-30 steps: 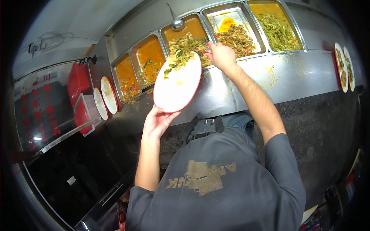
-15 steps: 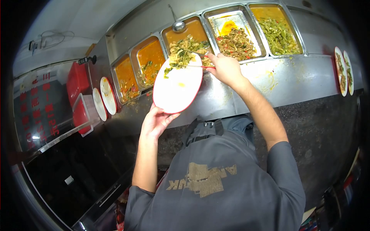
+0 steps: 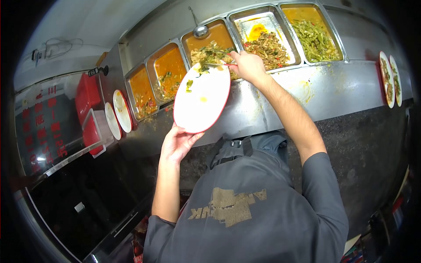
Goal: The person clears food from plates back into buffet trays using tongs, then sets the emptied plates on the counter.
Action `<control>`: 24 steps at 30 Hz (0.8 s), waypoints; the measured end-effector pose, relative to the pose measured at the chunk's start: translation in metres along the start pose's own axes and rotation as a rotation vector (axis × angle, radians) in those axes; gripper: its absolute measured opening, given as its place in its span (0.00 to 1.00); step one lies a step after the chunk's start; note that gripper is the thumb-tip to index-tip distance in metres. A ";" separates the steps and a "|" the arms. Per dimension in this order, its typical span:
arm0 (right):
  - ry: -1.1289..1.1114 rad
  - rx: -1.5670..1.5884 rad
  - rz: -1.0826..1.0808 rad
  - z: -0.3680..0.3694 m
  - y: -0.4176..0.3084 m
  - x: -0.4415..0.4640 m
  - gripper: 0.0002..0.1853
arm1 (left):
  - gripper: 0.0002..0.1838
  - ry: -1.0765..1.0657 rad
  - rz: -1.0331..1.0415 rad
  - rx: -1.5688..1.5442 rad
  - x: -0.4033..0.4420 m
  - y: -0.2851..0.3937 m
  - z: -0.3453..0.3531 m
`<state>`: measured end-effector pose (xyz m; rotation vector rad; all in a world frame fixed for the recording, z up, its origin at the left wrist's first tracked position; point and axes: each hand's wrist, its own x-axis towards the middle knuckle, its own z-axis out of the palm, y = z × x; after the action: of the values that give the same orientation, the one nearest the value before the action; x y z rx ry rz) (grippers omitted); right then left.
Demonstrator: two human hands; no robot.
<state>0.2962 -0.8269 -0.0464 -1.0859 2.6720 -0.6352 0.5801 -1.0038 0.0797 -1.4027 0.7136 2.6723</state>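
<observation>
My left hand (image 3: 176, 144) grips the near end of a white oval plate (image 3: 204, 109) with a red rim. A few green leaf scraps (image 3: 189, 85) and a small yellow smear lie on the plate, which is otherwise bare. In my right hand (image 3: 248, 68) is a pair of red-handled tongs (image 3: 228, 65), its metal part reaching left over the plate's far end. Just beyond that end, a heap of cooked leafy greens (image 3: 211, 53) is in the middle metal pan. Where the tongs' tips meet the food is hard to make out.
A ladle (image 3: 201, 31) rests in the middle pan's brown sauce. Pans of meat stir-fry (image 3: 268, 49) and green peppers (image 3: 313, 39) sit to the right, orange-sauced pans (image 3: 169, 65) to the left. Plates stand at the far left (image 3: 123, 111) and right (image 3: 387, 81).
The pile of greens has moved off the plate's far end into the pan, leaving scraps. My right hand and the tongs have shifted slightly left and away from me.
</observation>
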 end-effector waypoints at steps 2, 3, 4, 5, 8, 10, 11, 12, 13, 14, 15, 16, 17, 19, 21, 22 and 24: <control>-0.006 0.001 0.024 -0.003 -0.001 0.005 0.24 | 0.35 -0.003 0.005 -0.013 0.002 -0.001 -0.001; -0.009 0.003 0.037 -0.004 -0.001 0.006 0.25 | 0.32 0.005 0.028 0.005 0.000 -0.002 0.001; 0.005 0.025 0.056 -0.004 0.000 0.009 0.24 | 0.30 0.013 0.050 0.022 -0.002 -0.004 0.006; 0.019 0.046 0.075 -0.003 0.001 0.011 0.24 | 0.28 0.021 0.072 0.039 -0.003 -0.005 0.008; 0.015 0.107 0.104 -0.003 0.007 0.016 0.24 | 0.29 0.007 0.067 0.018 -0.003 -0.005 0.002; -0.032 0.144 0.111 -0.019 0.002 0.013 0.25 | 0.30 -0.003 0.086 0.037 -0.003 -0.007 0.002; -0.039 0.185 0.075 -0.026 -0.002 0.007 0.26 | 0.31 -0.007 0.095 0.046 -0.005 -0.007 0.001; -0.042 0.239 0.023 -0.032 -0.007 0.000 0.27 | 0.31 -0.017 0.096 0.043 -0.006 -0.007 0.000; -0.043 0.290 -0.029 -0.036 -0.011 -0.007 0.27 | 0.32 -0.030 0.097 0.040 -0.006 -0.007 0.000; -0.045 0.341 -0.081 -0.039 -0.014 -0.013 0.27 | 0.32 -0.042 0.098 0.036 -0.006 -0.006 0.000; -0.030 0.396 -0.125 -0.037 -0.017 -0.017 0.27 | 0.34 -0.057 0.091 0.035 -0.006 -0.006 -0.002; -0.045 0.401 -0.146 -0.037 -0.018 -0.020 0.27 | 0.36 -0.074 0.083 0.036 -0.005 -0.005 -0.004; -0.060 0.405 -0.167 -0.038 -0.020 -0.023 0.27 | 0.38 -0.090 0.075 0.037 -0.005 -0.005 -0.006; -0.126 0.358 -0.179 -0.045 -0.029 -0.027 0.27 | 0.38 -0.086 0.079 0.048 -0.005 -0.006 -0.006; -0.127 0.294 -0.213 -0.045 -0.035 -0.029 0.28 | 0.38 -0.079 0.077 0.052 -0.005 -0.007 -0.005; -0.126 0.262 -0.230 -0.046 -0.038 -0.030 0.28 | 0.38 -0.074 0.074 0.050 -0.005 -0.008 -0.005; -0.098 0.233 -0.178 -0.047 -0.040 -0.029 0.27 | 0.39 -0.071 0.075 0.054 -0.006 -0.010 -0.004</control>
<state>0.3262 -0.8172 0.0136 -1.2604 2.3656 -0.8761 0.5889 -0.9954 0.0786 -1.2861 0.8414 2.7206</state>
